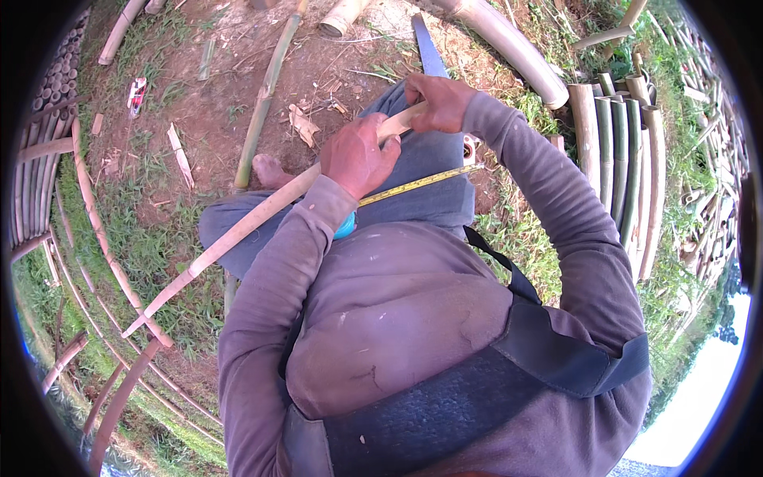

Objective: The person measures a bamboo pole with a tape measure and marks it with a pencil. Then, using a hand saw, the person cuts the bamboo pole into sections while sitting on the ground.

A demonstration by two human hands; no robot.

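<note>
A long, pale split-bamboo strip [238,230] slants across my lap, its tapered end reaching out to the lower left. My left hand [359,157] is closed around it near its upper end. Close to that end, my right hand [443,104] grips the same strip with bent fingers. Below both hands, a yellow tape measure blade [417,185] lies drawn out across my trouser leg. Part of a teal object [346,226] shows beside my left wrist; my sleeve hides the rest. Beyond my right hand lies a saw blade [428,48], its handle out of sight.
A thin green bamboo pole [270,99] rests on the bare soil ahead. A thick bamboo pole [509,48] lies at the upper right. Cut bamboo lengths [620,159] stand in a row at my right. On the left are a bamboo frame [87,191] and a red-and-white object [137,97].
</note>
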